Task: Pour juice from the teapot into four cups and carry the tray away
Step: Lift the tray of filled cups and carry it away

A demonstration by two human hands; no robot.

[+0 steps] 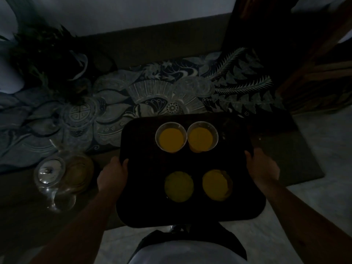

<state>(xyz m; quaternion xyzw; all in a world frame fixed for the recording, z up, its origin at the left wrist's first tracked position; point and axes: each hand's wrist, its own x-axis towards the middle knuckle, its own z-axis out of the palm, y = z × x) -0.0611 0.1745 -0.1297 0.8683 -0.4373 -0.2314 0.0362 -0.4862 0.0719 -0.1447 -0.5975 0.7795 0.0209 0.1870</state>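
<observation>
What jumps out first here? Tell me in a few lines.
Four cups of orange juice glow against a dark tray at the centre of a dim scene. The left hand and right hand grip the tray's two side edges. A glass teapot with a shiny lid sits at lower left, beside a patterned blue cloth.

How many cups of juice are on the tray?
4. Two cups sit side by side at the tray's far end, far left cup and far right cup; two sit nearer the person, near left cup and near right cup. None looks hidden.
</observation>
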